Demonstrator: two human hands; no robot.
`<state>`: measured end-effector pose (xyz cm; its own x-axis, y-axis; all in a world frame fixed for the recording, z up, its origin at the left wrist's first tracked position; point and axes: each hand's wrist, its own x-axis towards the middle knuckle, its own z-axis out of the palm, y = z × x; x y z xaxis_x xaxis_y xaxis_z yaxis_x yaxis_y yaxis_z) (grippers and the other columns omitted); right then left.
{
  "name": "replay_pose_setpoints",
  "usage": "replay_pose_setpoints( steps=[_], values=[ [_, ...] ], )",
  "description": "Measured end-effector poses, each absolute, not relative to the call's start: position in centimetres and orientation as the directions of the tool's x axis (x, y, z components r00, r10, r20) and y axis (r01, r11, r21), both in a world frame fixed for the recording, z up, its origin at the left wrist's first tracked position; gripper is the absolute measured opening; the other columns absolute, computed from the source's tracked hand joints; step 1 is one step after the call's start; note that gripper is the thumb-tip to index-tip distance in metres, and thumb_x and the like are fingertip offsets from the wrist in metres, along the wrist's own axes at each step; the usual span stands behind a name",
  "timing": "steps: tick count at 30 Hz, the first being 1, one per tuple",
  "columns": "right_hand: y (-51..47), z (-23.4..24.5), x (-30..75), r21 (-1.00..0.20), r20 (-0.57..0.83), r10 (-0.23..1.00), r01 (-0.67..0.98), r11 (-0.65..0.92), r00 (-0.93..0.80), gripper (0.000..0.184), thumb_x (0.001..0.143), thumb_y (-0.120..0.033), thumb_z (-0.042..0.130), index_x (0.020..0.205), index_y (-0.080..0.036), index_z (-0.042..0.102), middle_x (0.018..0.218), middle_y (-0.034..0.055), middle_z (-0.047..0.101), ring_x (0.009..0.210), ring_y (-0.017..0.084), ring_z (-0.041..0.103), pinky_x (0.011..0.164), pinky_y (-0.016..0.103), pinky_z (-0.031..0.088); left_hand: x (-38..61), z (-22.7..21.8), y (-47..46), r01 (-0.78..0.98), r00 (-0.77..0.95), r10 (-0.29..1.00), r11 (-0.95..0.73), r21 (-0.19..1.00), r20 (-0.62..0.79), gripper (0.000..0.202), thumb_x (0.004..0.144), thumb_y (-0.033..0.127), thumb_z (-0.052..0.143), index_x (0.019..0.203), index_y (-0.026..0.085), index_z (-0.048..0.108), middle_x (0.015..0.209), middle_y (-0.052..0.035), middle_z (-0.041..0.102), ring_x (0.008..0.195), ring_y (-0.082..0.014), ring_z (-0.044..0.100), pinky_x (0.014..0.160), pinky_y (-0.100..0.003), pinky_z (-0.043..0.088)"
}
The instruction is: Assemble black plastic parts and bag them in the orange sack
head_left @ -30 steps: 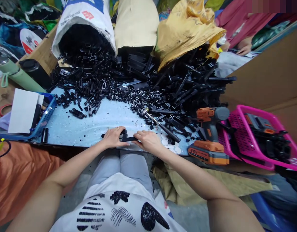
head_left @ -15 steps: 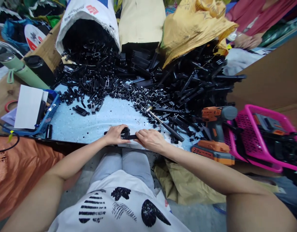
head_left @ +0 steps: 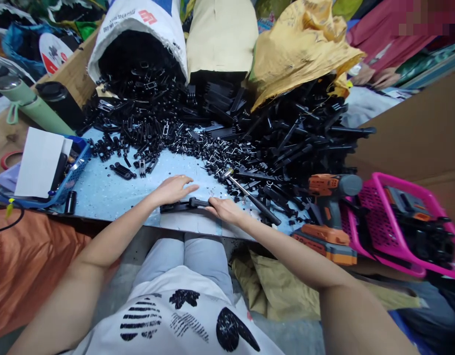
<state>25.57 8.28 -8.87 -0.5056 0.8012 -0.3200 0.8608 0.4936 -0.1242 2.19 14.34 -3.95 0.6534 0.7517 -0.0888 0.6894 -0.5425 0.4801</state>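
A long black plastic part [head_left: 181, 204] lies along the front edge of the blue work surface [head_left: 138, 197]. My right hand [head_left: 227, 211] has its fingers closed on the right end of it. My left hand [head_left: 175, 190] is just above and behind the part, thumb and fingers apart, holding nothing. Close behind my right hand a hammer [head_left: 253, 196] with a metal head and black handle rests at a slant, its head against loose black pieces. Small pins and screws [head_left: 208, 145] lie heaped beyond both hands.
Three sacks, one white [head_left: 105, 44], one cream [head_left: 222, 37] and one yellow [head_left: 304, 44], spill black parts at the back. An orange drill [head_left: 331, 217] and pink basket [head_left: 390, 222] stand right; a blue basket [head_left: 70, 180] and bottles stand left. Another person's hands [head_left: 378, 76] show far right.
My left hand has let go of the black part and moved up and left, its fingers opening. The right hand still grips the part's right end.
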Motion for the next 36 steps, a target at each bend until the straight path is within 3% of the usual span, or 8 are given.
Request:
replay_pose_setpoints(
  steps=[3, 7, 17, 22, 26, 30, 33, 36],
  values=[
    [8.2, -9.4, 25.9, -0.162, -0.311, 0.788, 0.847, 0.507, -0.531, 0.041, 0.097, -0.049, 0.028, 0.104, -0.015, 0.05, 0.1, 0.0104, 0.065, 0.085, 0.019, 0.062, 0.063, 0.024, 0.032, 0.4, -4.4, 11.6, 0.749, 0.638, 0.753, -0.559, 0.355, -0.16, 0.042, 0.087, 0.051, 0.046, 0.104, 0.015, 0.06, 0.099, -0.0132, 0.066, 0.094, -0.0274, 0.061, 0.081, -0.035, 0.045],
    [8.6, -9.3, 25.8, -0.215, -0.315, 0.765, 0.828, 0.519, -0.561, 0.042, 0.096, -0.05, 0.028, 0.103, -0.016, 0.051, 0.097, 0.0091, 0.066, 0.083, 0.019, 0.062, 0.064, 0.025, 0.032, -0.9, -5.5, 11.1, 0.723, 0.682, 0.702, -0.605, 0.333, -0.207, 0.023, 0.092, 0.031, 0.039, 0.091, 0.019, 0.058, 0.079, -0.0086, 0.067, 0.078, -0.0238, 0.064, 0.07, -0.03, 0.044],
    [7.8, -8.6, 24.7, -0.186, -0.315, 0.829, 0.887, 0.424, -0.462, 0.041, 0.096, -0.05, 0.028, 0.103, -0.018, 0.052, 0.092, 0.008, 0.067, 0.078, 0.02, 0.063, 0.063, 0.025, 0.032, -0.8, -4.8, 12.2, 0.742, 0.669, 0.713, -0.623, 0.248, -0.208, 0.023, 0.094, 0.028, 0.034, 0.098, 0.019, 0.055, 0.082, -0.0081, 0.068, 0.078, -0.0247, 0.065, 0.066, -0.031, 0.045],
    [7.7, -8.3, 24.5, -0.198, -0.318, 0.822, 0.881, 0.43, -0.472, 0.042, 0.096, -0.049, 0.027, 0.107, -0.016, 0.052, 0.093, 0.0091, 0.066, 0.079, 0.019, 0.062, 0.066, 0.026, 0.036, 0.0, -5.2, 9.8, 0.746, 0.589, 0.792, -0.609, 0.268, 0.161, 0.032, 0.089, 0.032, 0.044, 0.116, 0.016, 0.051, 0.112, -0.0134, 0.063, 0.114, -0.0282, 0.053, 0.096, -0.044, 0.039],
    [7.0, -7.4, 26.2, -0.209, -0.12, 0.839, 0.84, 0.501, -0.531, 0.05, 0.093, -0.053, 0.034, 0.122, -0.015, 0.048, 0.106, 0.0127, 0.062, 0.099, 0.021, 0.056, 0.08, 0.029, 0.038, 2.8, -5.9, 5.5, 0.678, 0.547, 0.741, -0.665, 0.313, 0.39, 0.038, 0.089, 0.034, 0.042, 0.123, 0.018, 0.049, 0.126, -0.0125, 0.056, 0.129, -0.0263, 0.041, 0.108, -0.049, 0.029],
    [5.9, -6.9, 30.5, -0.063, 0.113, 0.973, 0.976, 0.21, -0.202, 0.045, 0.095, -0.045, 0.034, 0.123, -0.012, 0.047, 0.115, 0.0155, 0.057, 0.104, 0.025, 0.05, 0.082, 0.033, 0.037, 7.3, -8.2, 2.5, 0.612, 0.673, 0.671, -0.742, 0.275, 0.312, 0.05, 0.09, 0.04, 0.04, 0.132, 0.013, 0.043, 0.139, -0.0172, 0.043, 0.138, -0.0297, 0.024, 0.112, -0.053, 0.022],
    [5.5, -7.4, 33.1, 0.106, 0.118, 0.991, 0.992, -0.075, 0.062, 0.037, 0.094, -0.039, 0.035, 0.106, -0.011, 0.055, 0.101, 0.0153, 0.059, 0.096, 0.026, 0.05, 0.074, 0.032, 0.036, 10.6, -10.1, 1.8, 0.614, 0.719, 0.662, -0.748, 0.254, 0.212, 0.073, 0.086, 0.054, 0.043, 0.14, 0.007, 0.03, 0.149, -0.0198, 0.023, 0.141, -0.0317, 0.009, 0.113, -0.051, 0.017],
    [5.3, -8.2, 33.9, 0.179, 0.058, 0.995, 0.979, -0.093, 0.083, 0.033, 0.095, -0.034, 0.034, 0.095, -0.011, 0.056, 0.095, 0.0148, 0.059, 0.092, 0.025, 0.052, 0.071, 0.031, 0.035, 12.6, -11.6, 1.7, 0.667, 0.701, 0.702, -0.707, 0.236, 0.124, 0.095, 0.079, 0.066, 0.046, 0.143, 0.001, 0.019, 0.151, -0.0221, 0.013, 0.141, -0.0309, 0.001, 0.115, -0.048, 0.012]
  ],
)
